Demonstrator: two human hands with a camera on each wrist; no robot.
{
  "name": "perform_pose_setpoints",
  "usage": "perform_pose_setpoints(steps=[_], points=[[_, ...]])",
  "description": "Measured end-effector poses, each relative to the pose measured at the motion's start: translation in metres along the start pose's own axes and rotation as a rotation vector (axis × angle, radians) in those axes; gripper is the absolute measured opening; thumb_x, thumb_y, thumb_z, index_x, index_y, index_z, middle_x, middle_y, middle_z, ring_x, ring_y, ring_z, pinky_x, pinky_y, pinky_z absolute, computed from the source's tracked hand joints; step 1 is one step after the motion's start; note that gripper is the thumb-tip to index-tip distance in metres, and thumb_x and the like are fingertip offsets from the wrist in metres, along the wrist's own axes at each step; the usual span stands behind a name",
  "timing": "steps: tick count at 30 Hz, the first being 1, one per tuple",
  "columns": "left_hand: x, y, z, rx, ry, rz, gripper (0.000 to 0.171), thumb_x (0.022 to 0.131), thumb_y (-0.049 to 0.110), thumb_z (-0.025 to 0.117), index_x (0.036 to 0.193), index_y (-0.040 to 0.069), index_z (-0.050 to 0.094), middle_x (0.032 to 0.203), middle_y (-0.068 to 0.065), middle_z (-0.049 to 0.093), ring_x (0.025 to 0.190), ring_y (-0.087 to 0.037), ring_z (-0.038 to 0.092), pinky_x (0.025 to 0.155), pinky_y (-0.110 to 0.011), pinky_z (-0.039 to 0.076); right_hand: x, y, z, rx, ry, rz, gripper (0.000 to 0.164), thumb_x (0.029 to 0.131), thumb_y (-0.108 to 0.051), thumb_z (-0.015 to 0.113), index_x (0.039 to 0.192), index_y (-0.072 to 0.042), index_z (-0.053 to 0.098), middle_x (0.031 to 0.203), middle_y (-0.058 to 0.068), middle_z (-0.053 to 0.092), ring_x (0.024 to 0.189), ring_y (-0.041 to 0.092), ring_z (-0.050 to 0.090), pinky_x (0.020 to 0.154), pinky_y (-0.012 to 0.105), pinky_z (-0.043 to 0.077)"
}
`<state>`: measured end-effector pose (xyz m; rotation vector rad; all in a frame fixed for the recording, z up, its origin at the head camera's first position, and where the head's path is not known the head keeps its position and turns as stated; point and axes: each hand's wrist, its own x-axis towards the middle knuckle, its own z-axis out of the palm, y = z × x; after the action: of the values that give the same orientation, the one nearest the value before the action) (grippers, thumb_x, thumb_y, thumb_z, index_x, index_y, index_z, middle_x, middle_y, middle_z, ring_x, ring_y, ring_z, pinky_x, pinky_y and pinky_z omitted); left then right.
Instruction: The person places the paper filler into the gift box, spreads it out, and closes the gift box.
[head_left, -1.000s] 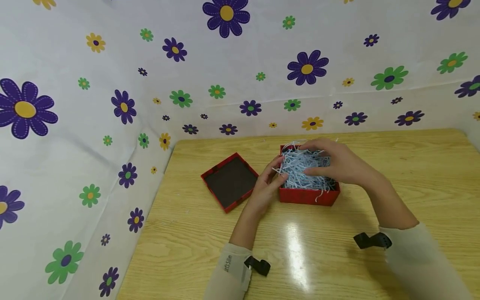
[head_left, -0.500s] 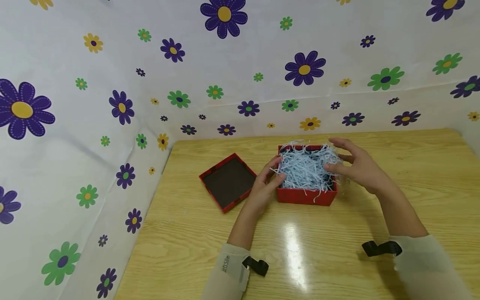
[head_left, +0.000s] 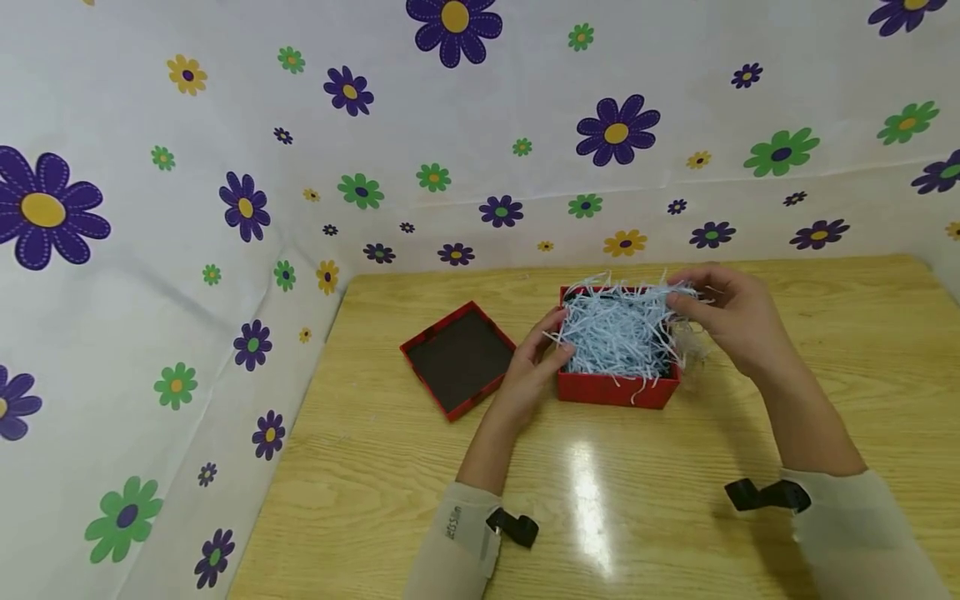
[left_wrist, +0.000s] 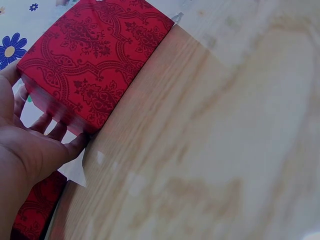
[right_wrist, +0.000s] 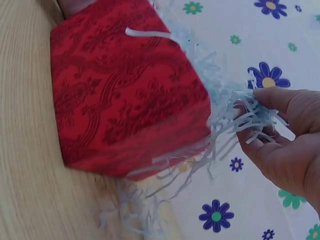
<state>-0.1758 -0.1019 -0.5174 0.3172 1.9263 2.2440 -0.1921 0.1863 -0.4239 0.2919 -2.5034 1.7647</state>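
A red patterned box [head_left: 617,392] stands on the table, filled with pale blue shredded paper [head_left: 615,333] that sticks up past the rim. My left hand [head_left: 528,379] rests against the box's left side; in the left wrist view its spread fingers touch the red wall. At the back right corner, my right hand [head_left: 738,325] pinches a tuft of the shredded paper between thumb and fingers. The right wrist view shows this tuft [right_wrist: 255,117] at the fingertips, with strands trailing over the box's edge.
A red box lid [head_left: 459,360] with a dark inside lies upturned left of the box. A loose clump of shreds [head_left: 688,343] shows outside the box's right wall. Flower-printed cloth [head_left: 450,125] hangs behind and left of the wooden table [head_left: 360,483].
My right hand has moved right from above the middle of the box to its back right corner and now pinches shredded paper. The left hand has stayed at the box's left side.
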Motion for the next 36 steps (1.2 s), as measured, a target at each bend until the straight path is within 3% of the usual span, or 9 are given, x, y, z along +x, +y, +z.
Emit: perform_pose_setpoints(steps=[4, 7, 11, 17, 22, 27, 32, 33, 36], points=[[0.000, 0.000, 0.000, 0.001, -0.008, -0.008, 0.053, 0.108, 0.017, 0.063, 0.158, 0.026, 0.051, 0.171, 0.010, 0.030, 0.149, -0.020, 0.040, 0.119, -0.035, 0.040, 0.002, -0.011, 0.014, -0.042, -0.081, -0.071, 0.024, 0.100, -0.007, 0.073, 0.123, -0.001, 0.073, 0.111, 0.002, 0.072, 0.092, 0.018, 0.067, 0.077, 0.020, 0.057], [0.000, 0.000, 0.000, 0.003, -0.003, -0.011, 0.052, 0.108, 0.018, 0.063, 0.158, 0.027, 0.051, 0.171, 0.009, 0.030, 0.150, -0.021, 0.040, 0.120, -0.037, 0.039, 0.005, -0.014, 0.028, -0.102, -0.182, -0.091, 0.025, 0.100, -0.009, 0.075, 0.124, -0.005, 0.073, 0.122, 0.009, 0.071, 0.109, 0.024, 0.067, 0.097, 0.035, 0.058], [0.000, 0.000, -0.001, 0.001, -0.001, -0.008, 0.051, 0.108, 0.019, 0.062, 0.157, 0.027, 0.052, 0.171, 0.009, 0.031, 0.152, -0.021, 0.037, 0.123, -0.043, 0.035, 0.011, -0.012, 0.053, -0.146, -0.276, -0.086, 0.031, 0.097, -0.010, 0.078, 0.127, -0.005, 0.071, 0.135, 0.018, 0.067, 0.132, 0.041, 0.059, 0.114, 0.063, 0.042], [0.000, -0.001, -0.001, 0.010, -0.011, -0.010, 0.050, 0.108, 0.019, 0.062, 0.156, 0.030, 0.053, 0.170, 0.013, 0.032, 0.156, -0.020, 0.030, 0.126, -0.047, 0.030, 0.020, -0.004, 0.083, -0.334, -0.360, -0.086, 0.043, 0.091, -0.010, 0.084, 0.130, -0.003, 0.069, 0.138, 0.020, 0.065, 0.133, 0.044, 0.055, 0.112, 0.065, 0.043], [-0.001, 0.000, -0.001, 0.020, -0.017, 0.002, 0.050, 0.108, 0.019, 0.062, 0.157, 0.029, 0.052, 0.171, 0.012, 0.030, 0.156, -0.024, 0.032, 0.126, -0.047, 0.031, 0.023, 0.000, 0.094, -0.456, -0.432, -0.074, 0.045, 0.088, 0.000, 0.082, 0.131, 0.002, 0.068, 0.136, 0.025, 0.066, 0.132, 0.049, 0.056, 0.111, 0.066, 0.043], [-0.001, 0.000, -0.001, 0.022, -0.014, -0.008, 0.050, 0.108, 0.020, 0.063, 0.156, 0.031, 0.053, 0.171, 0.012, 0.030, 0.156, -0.024, 0.031, 0.125, -0.047, 0.032, 0.020, -0.003, 0.090, -0.472, -0.430, -0.081, 0.043, 0.089, -0.002, 0.082, 0.130, 0.000, 0.069, 0.137, 0.025, 0.065, 0.132, 0.049, 0.056, 0.111, 0.067, 0.044], [-0.001, 0.000, -0.001, 0.018, -0.015, -0.016, 0.050, 0.108, 0.022, 0.063, 0.156, 0.032, 0.053, 0.170, 0.015, 0.031, 0.155, -0.022, 0.033, 0.125, -0.048, 0.033, 0.010, -0.016, 0.065, -0.379, -0.368, -0.117, 0.045, 0.092, -0.011, 0.083, 0.133, -0.004, 0.068, 0.140, 0.021, 0.064, 0.131, 0.046, 0.056, 0.109, 0.066, 0.046], [-0.001, 0.000, -0.001, 0.020, -0.013, -0.013, 0.051, 0.108, 0.022, 0.063, 0.156, 0.032, 0.053, 0.170, 0.014, 0.032, 0.154, -0.022, 0.034, 0.125, -0.047, 0.032, 0.008, -0.019, 0.057, -0.350, -0.343, -0.123, 0.044, 0.092, -0.012, 0.083, 0.133, -0.004, 0.068, 0.139, 0.020, 0.065, 0.130, 0.045, 0.058, 0.107, 0.064, 0.048], [0.000, 0.000, -0.002, 0.025, -0.008, -0.003, 0.051, 0.108, 0.021, 0.063, 0.157, 0.028, 0.052, 0.170, 0.012, 0.032, 0.154, -0.023, 0.035, 0.124, -0.048, 0.034, 0.004, -0.023, 0.031, -0.280, -0.256, -0.108, 0.041, 0.097, -0.014, 0.079, 0.135, -0.006, 0.068, 0.137, 0.017, 0.066, 0.125, 0.042, 0.061, 0.100, 0.039, 0.057]])
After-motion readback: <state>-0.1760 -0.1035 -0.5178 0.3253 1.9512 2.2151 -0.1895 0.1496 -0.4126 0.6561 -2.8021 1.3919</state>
